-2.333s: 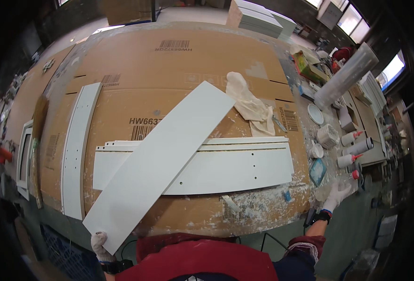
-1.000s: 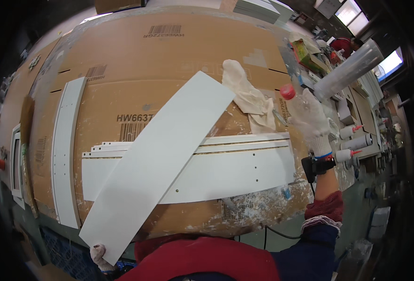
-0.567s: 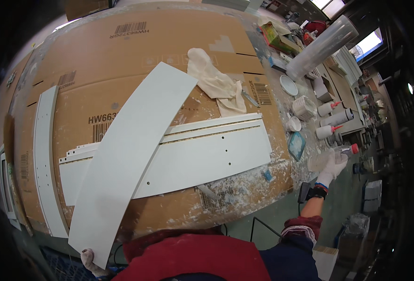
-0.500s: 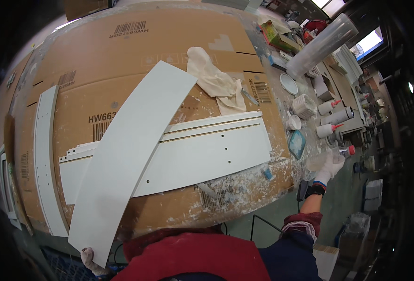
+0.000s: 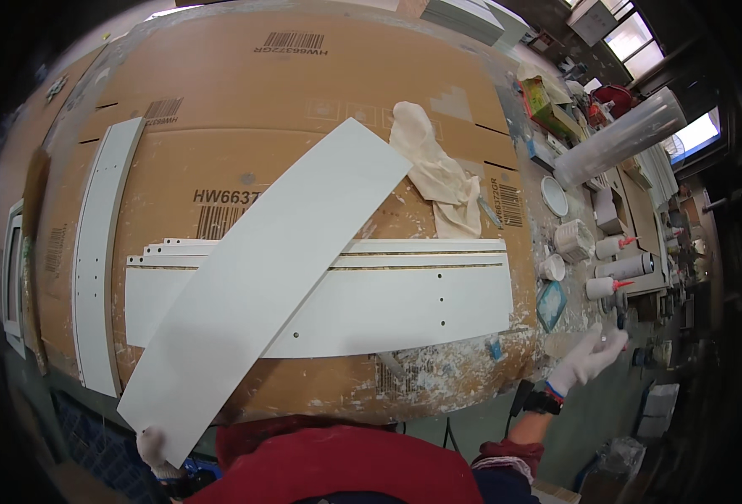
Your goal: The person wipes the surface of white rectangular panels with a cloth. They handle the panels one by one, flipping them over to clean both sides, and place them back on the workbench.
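A long pale white panel (image 5: 262,286) lies slantwise across other white boards, its near end reaching past the table edge. My left hand (image 5: 152,449), in a whitish glove, grips that near end at the lower left. Underneath, a white board (image 5: 388,298) with drilled holes and grooves lies crosswise on the cardboard. My right hand (image 5: 588,361), gloved in white, is at the table's right edge with its fingers closed around the neck end of a clear plastic bottle (image 5: 561,343). The hand largely hides the bottle and its red cap.
A narrow white board (image 5: 106,260) lies at left. A cream cloth (image 5: 438,181) rests beyond the panel. White glue bottles with red tips (image 5: 606,287), a small tub (image 5: 574,241), a blue-edged sponge-like pad (image 5: 551,306) and a clear plastic roll (image 5: 619,139) crowd the right side.
The view has shifted, moving the table contents rightward in the picture. My right hand has moved over the bottle's neck and cap, which showed clearly before. My left hand stays on the panel.
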{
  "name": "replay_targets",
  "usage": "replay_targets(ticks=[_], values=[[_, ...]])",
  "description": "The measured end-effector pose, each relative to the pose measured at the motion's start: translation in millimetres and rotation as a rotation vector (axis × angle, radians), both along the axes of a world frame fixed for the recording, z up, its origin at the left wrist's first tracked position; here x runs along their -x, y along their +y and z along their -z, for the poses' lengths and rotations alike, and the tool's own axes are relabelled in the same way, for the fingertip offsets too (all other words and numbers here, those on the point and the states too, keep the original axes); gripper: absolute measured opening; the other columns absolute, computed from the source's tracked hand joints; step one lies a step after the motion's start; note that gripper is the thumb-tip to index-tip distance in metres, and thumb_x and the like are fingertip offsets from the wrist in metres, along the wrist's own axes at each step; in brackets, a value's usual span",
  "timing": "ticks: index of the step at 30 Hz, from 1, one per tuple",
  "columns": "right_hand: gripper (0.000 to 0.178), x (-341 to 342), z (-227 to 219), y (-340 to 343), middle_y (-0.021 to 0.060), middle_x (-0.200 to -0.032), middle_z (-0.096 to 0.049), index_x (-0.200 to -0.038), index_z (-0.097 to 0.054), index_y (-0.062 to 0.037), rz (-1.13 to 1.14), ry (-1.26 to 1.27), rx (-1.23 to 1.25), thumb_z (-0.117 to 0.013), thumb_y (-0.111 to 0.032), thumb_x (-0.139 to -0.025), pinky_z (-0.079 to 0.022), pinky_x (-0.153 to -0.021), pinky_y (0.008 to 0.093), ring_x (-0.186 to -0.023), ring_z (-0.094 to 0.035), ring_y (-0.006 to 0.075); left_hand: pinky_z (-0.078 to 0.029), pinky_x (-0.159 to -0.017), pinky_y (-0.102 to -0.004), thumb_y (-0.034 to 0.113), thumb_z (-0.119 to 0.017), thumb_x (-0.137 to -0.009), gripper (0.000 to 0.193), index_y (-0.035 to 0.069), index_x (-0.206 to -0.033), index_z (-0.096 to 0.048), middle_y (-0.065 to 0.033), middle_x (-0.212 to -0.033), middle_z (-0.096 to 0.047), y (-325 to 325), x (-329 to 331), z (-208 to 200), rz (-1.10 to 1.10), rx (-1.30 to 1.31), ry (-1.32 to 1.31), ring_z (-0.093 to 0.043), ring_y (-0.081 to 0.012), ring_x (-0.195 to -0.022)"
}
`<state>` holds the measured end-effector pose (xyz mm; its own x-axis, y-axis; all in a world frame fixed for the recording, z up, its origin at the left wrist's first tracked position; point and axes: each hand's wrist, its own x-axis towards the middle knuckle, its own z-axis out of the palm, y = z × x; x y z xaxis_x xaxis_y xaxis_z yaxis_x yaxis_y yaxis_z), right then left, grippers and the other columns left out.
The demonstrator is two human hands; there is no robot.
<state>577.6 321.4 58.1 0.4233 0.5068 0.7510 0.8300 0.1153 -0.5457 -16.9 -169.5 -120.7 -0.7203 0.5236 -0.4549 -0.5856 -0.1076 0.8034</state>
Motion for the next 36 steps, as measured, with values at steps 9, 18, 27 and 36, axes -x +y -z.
replay_targets(ticks=[9,18,27,36], values=[[0.074,201.9,-36.9,166.1,0.0181,-0.137,-0.044,-0.143,-0.034,-0.0085,-0.81,-0.669,0.873,-0.066,-0.02,-0.078,-0.048,-0.089,0.0385,-0.106,-0.059,0.032,-0.059,-0.07,-0.0357,0.003,-0.044,-0.088,0.032,-0.014,-0.115,-0.045,-0.0216,-0.104,-0.061,67.6,-21.4,-75.2,0.011,0.028,-0.115,-0.068,-0.0277,-0.08],[0.044,262.5,-5.6,221.0,0.0168,-0.106,-0.064,-0.12,-0.056,-0.0135,-0.863,-1.041,1.144,-0.063,-0.022,-0.077,-0.048,-0.084,0.0435,-0.103,-0.06,0.0354,-0.051,-0.057,-0.0283,0.007,-0.05,-0.084,0.016,-0.005,-0.096,-0.053,-0.0108,-0.078,-0.059,19.4,-32.2,-13.9,-0.018,-0.065,-0.072,-0.06,-0.0195,-0.063],[0.03,280.9,-116.0,166.5,0.0112,-0.11,-0.062,-0.1,-0.067,-0.0058,-0.992,-0.929,0.508,-0.065,-0.024,-0.077,-0.05,-0.079,0.035,-0.091,-0.061,0.0291,-0.049,-0.052,-0.025,0.015,-0.057,-0.088,0.018,-0.003,-0.093,-0.058,-0.0081,-0.075,-0.063,24.3,-43.7,-25.7,-0.027,0.089,-0.056,-0.059,-0.0162,-0.057],[0.015,356.9,-22.3,111.2,0.0087,-0.087,-0.058,-0.093,-0.059,-0.0122,-1.241,-1.054,0.206,-0.061,-0.025,-0.085,-0.052,-0.066,0.0356,-0.074,-0.063,0.0266,-0.054,-0.061,-0.0278,0.016,-0.056,-0.091,0.025,-0.003,-0.107,-0.055,-0.0098,-0.087,-0.064,33.7,-67.8,-26.6,-0.257,0.095,-0.123,-0.064,-0.0175,-0.071]])
